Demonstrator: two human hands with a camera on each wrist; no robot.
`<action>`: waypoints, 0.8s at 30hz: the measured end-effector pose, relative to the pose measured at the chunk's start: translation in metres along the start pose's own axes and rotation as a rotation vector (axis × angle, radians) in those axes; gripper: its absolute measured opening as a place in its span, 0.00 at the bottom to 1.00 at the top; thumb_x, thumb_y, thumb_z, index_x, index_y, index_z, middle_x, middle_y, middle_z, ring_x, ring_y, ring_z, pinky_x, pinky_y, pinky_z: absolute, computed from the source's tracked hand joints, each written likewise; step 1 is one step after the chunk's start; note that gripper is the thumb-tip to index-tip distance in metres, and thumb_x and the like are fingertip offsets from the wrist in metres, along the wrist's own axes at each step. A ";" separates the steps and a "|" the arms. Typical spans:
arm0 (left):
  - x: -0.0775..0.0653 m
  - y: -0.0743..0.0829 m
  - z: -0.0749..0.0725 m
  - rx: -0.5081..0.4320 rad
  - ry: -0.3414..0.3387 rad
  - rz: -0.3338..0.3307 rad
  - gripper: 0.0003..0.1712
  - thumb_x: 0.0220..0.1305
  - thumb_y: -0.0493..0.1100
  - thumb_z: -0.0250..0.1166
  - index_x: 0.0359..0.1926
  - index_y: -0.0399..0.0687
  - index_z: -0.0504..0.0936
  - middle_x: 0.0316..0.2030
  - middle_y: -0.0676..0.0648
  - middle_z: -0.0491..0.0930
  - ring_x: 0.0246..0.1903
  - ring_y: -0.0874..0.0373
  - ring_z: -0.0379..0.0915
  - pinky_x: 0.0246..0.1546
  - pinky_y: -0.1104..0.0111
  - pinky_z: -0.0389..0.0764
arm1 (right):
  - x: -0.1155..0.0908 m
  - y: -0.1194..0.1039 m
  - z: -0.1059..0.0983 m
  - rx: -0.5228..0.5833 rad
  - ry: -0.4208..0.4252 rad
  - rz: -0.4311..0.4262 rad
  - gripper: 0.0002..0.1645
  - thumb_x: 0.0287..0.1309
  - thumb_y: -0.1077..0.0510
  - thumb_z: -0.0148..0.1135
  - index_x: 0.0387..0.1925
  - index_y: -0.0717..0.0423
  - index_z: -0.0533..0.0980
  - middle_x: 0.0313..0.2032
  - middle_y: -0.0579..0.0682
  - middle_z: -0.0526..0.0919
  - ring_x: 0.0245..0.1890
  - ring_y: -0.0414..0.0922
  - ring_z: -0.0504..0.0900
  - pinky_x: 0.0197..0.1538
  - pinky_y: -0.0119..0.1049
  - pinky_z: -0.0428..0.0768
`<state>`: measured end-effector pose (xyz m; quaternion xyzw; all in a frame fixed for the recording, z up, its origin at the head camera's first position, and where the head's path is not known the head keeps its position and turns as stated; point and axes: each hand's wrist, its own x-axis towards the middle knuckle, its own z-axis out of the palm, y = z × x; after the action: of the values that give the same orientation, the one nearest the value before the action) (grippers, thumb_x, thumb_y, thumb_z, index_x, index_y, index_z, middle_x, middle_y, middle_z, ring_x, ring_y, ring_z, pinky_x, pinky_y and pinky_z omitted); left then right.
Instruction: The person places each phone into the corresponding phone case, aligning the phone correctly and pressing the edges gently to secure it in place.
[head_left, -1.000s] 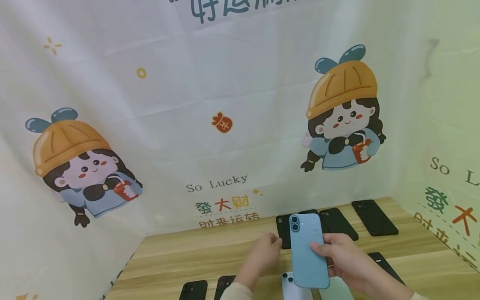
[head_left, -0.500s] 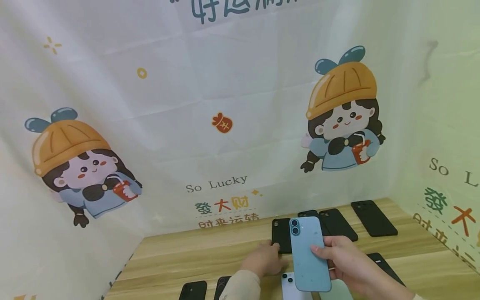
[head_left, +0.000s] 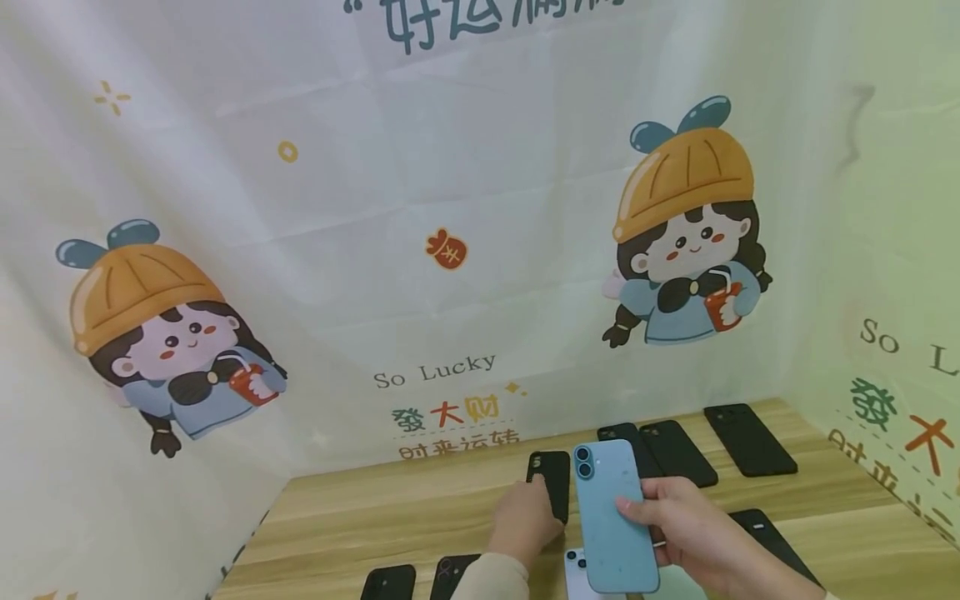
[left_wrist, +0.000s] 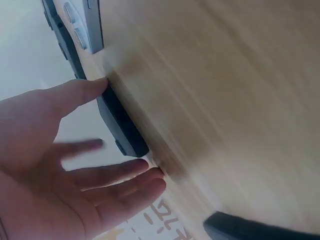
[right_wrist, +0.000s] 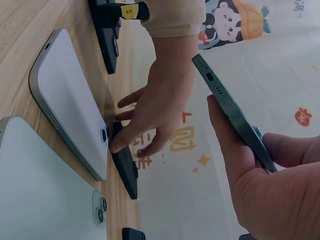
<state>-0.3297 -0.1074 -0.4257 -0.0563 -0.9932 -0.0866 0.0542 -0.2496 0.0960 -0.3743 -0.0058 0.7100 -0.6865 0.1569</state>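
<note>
While right fingers (right_wrist: 228, 139) grip a blue phone (head_left: 606, 529), left fingers (left_wrist: 127, 201) touch another (head_left: 555, 479).

The left hand (left_wrist: 55, 177) touches a dark phone (left_wrist: 121, 119).

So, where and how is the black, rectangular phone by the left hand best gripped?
Probably by both long edges, from above, at the near half: the black, rectangular phone looks flat on the wood-grain table, so the left hand could span its narrow width, clear of the camera bump at its far end.
</note>
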 end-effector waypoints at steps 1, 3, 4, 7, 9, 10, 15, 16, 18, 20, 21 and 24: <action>0.000 0.002 -0.001 0.025 -0.016 -0.008 0.35 0.56 0.53 0.83 0.58 0.37 0.84 0.47 0.36 0.89 0.45 0.45 0.86 0.49 0.52 0.88 | 0.000 0.000 0.000 -0.001 0.003 0.001 0.26 0.81 0.62 0.52 0.68 0.80 0.68 0.57 0.69 0.86 0.55 0.61 0.90 0.53 0.61 0.88; 0.001 0.005 0.000 0.086 -0.029 -0.013 0.31 0.57 0.57 0.81 0.55 0.42 0.88 0.45 0.40 0.90 0.43 0.46 0.87 0.46 0.53 0.89 | 0.000 0.000 -0.002 -0.001 -0.002 -0.004 0.26 0.81 0.62 0.52 0.68 0.81 0.67 0.57 0.69 0.86 0.55 0.61 0.90 0.53 0.61 0.88; 0.002 0.007 0.000 0.110 -0.028 -0.012 0.29 0.58 0.60 0.80 0.51 0.44 0.89 0.44 0.41 0.91 0.42 0.47 0.87 0.45 0.54 0.89 | 0.000 0.000 -0.002 0.000 -0.007 -0.006 0.27 0.81 0.62 0.52 0.68 0.81 0.67 0.57 0.69 0.86 0.55 0.61 0.90 0.53 0.60 0.88; 0.008 0.006 0.006 0.109 0.005 -0.008 0.28 0.55 0.60 0.82 0.41 0.39 0.89 0.37 0.41 0.90 0.36 0.48 0.86 0.39 0.55 0.88 | 0.000 0.001 -0.004 0.002 -0.034 -0.018 0.27 0.81 0.62 0.52 0.68 0.82 0.66 0.58 0.69 0.86 0.55 0.60 0.90 0.54 0.60 0.88; 0.018 0.000 0.019 0.070 0.048 -0.007 0.28 0.52 0.58 0.84 0.39 0.38 0.88 0.35 0.41 0.89 0.35 0.49 0.86 0.39 0.55 0.88 | 0.000 0.001 -0.005 0.004 -0.051 -0.027 0.27 0.81 0.62 0.52 0.68 0.82 0.66 0.58 0.69 0.86 0.55 0.59 0.90 0.54 0.60 0.88; 0.023 -0.004 0.025 0.034 0.057 -0.011 0.27 0.51 0.55 0.85 0.40 0.38 0.87 0.35 0.41 0.89 0.35 0.49 0.85 0.39 0.56 0.88 | 0.000 0.002 -0.006 0.005 -0.059 -0.031 0.28 0.81 0.62 0.52 0.68 0.82 0.65 0.58 0.69 0.86 0.55 0.59 0.90 0.55 0.60 0.88; 0.023 -0.012 0.025 -0.191 0.088 -0.050 0.33 0.47 0.38 0.82 0.53 0.28 0.81 0.41 0.33 0.86 0.37 0.43 0.82 0.44 0.50 0.86 | -0.001 0.004 -0.009 0.019 -0.092 -0.038 0.28 0.81 0.61 0.52 0.68 0.83 0.65 0.56 0.67 0.87 0.55 0.58 0.90 0.55 0.60 0.88; 0.018 -0.010 0.016 -0.253 0.078 -0.066 0.36 0.47 0.35 0.80 0.57 0.25 0.78 0.42 0.30 0.84 0.38 0.42 0.81 0.44 0.49 0.86 | -0.001 0.005 -0.009 0.020 -0.098 -0.039 0.28 0.81 0.61 0.52 0.68 0.83 0.65 0.55 0.66 0.87 0.55 0.57 0.90 0.55 0.60 0.88; 0.004 -0.008 -0.002 -0.376 0.085 -0.081 0.43 0.49 0.34 0.79 0.64 0.23 0.72 0.44 0.28 0.83 0.38 0.42 0.81 0.42 0.49 0.86 | -0.001 0.006 -0.010 0.023 -0.108 -0.041 0.28 0.81 0.61 0.52 0.68 0.83 0.65 0.54 0.63 0.88 0.54 0.56 0.90 0.55 0.59 0.88; -0.007 -0.008 -0.018 -0.509 0.075 -0.087 0.45 0.52 0.36 0.77 0.69 0.25 0.68 0.45 0.28 0.83 0.38 0.42 0.81 0.40 0.50 0.87 | -0.001 0.006 -0.011 0.023 -0.113 -0.047 0.28 0.81 0.61 0.52 0.68 0.82 0.66 0.53 0.62 0.89 0.54 0.55 0.90 0.55 0.58 0.88; -0.016 -0.007 -0.029 -0.591 0.061 -0.085 0.46 0.55 0.37 0.77 0.71 0.24 0.66 0.47 0.27 0.83 0.40 0.42 0.82 0.41 0.50 0.88 | -0.001 0.006 -0.012 0.023 -0.114 -0.051 0.28 0.81 0.61 0.52 0.68 0.82 0.66 0.53 0.61 0.89 0.53 0.54 0.90 0.55 0.58 0.88; -0.037 -0.007 -0.054 -0.775 0.003 -0.077 0.50 0.62 0.44 0.74 0.77 0.28 0.60 0.55 0.26 0.82 0.50 0.38 0.84 0.45 0.48 0.89 | -0.001 0.004 -0.014 0.028 -0.112 -0.067 0.28 0.80 0.61 0.53 0.68 0.82 0.66 0.53 0.63 0.89 0.53 0.54 0.91 0.55 0.58 0.88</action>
<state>-0.2886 -0.1279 -0.3780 -0.0352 -0.8881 -0.4575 0.0272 -0.2513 0.1099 -0.3780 -0.0657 0.6900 -0.6997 0.1734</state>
